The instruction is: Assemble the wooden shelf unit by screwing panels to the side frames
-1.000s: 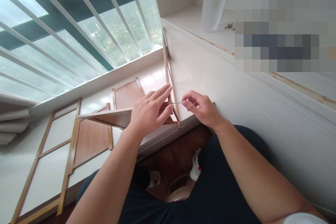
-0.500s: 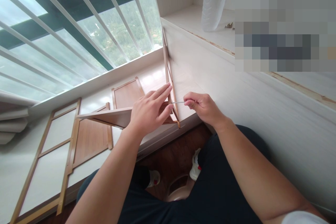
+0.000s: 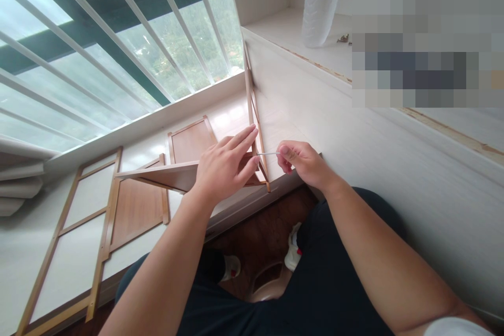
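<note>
My left hand (image 3: pixel 226 165) lies with fingers stretched over the joint of a brown wooden panel (image 3: pixel 177 170) and an upright wooden frame (image 3: pixel 264 168); its thumb is spread apart from the fingers. From the frame, a thin metal shaft, apparently a hex key (image 3: pixel 268 154), runs to my right hand (image 3: pixel 301 160). That hand is closed around the tool's outer end, thumb on top, and hides the rest of it. The shaft's tip is out of sight at the joint, by my left thumb.
Wooden panels (image 3: pixel 137 202) and a ladder-like frame (image 3: pixel 59 252) lie on the white window ledge to the left. The white side wall (image 3: pixel 366 136) rises at right. On its shelf stand a plastic bottle (image 3: pixel 321 16) and small metal parts (image 3: pixel 343 38). Window bars (image 3: pixel 129 5) are behind.
My right hand has rotated about the shaft, so its thumb has come over the top and its lower fingers show below. My left hand has stayed in place on the wood.
</note>
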Motion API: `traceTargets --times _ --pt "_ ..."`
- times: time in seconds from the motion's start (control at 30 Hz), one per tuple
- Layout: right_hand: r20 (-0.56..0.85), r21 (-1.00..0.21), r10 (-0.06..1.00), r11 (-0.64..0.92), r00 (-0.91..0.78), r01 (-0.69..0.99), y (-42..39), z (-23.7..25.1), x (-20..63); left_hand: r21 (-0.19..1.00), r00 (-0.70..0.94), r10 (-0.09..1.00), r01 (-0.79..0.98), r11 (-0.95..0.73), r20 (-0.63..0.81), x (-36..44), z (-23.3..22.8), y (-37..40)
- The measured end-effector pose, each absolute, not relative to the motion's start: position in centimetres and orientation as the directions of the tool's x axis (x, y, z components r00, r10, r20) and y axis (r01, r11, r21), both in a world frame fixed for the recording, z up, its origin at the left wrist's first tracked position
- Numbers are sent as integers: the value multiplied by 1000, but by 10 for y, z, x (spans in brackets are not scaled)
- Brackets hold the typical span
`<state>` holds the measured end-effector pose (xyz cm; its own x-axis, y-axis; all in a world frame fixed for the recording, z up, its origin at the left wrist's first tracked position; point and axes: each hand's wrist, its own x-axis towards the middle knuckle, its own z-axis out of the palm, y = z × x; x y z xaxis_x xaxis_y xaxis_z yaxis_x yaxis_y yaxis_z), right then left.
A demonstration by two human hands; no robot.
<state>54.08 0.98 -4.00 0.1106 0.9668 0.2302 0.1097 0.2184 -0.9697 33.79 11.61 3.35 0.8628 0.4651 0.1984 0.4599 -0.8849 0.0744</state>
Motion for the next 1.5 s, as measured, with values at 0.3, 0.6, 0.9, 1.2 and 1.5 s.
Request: traceTargets --times 0.3,0.6,0.9,1.2,1.5 --pt "136 -977 982 155 130 -147 11 -35 530 73 865 460 455 -887 200 338 34 116" --pt "133 -954 985 157 110 -254 13 -39 527 67 869 450 446 -893 209 338 33 117" --pt "140 -952 972 184 188 -243 12 -35 527 68 868 449 445 -893 211 339 32 117" --pt "-69 -761 994 5 88 -649 14 -31 522 56 866 446 446 -893 224 339 32 118" --pt "-142 -630 988 -133 -55 -765 14 -30 522 51 868 441 441 -896 230 338 31 118"
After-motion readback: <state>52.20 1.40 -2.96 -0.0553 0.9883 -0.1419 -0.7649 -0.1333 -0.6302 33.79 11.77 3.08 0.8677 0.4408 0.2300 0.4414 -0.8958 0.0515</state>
